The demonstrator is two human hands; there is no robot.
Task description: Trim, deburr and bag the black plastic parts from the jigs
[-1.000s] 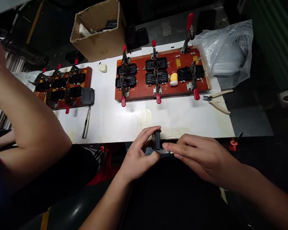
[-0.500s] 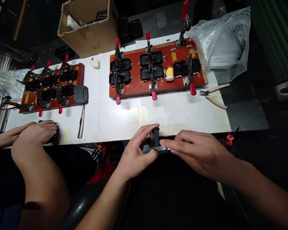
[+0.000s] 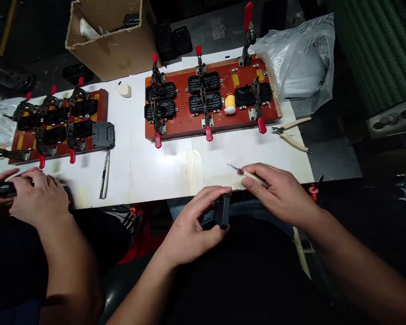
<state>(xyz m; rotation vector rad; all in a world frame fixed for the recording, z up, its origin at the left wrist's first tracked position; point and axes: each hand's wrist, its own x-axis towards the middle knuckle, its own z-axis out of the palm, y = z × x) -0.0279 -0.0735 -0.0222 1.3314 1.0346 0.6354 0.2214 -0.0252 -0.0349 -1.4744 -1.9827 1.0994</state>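
Observation:
A small black plastic case is pinched on edge between the thumb and fingers of my left hand, near the table's front edge. My right hand grips a thin knife with a pale handle, its narrow blade pointing left above the white table surface. The blade and the case are apart. Beyond my hands lies a red-brown fixture board with red-handled clamps over several black plastic parts. A yellow and white piece rests on the board.
Cutters with pale handles lie at the right, near a plastic bag. A cardboard box stands behind. At the left, a co-worker's hands hold a black part beside another clamp board and a slim knife.
My right hand has lifted the knife up and away from the case. My left hand has tilted the case and lowered it slightly. The co-worker's hands now show a black part. The view has shifted right.

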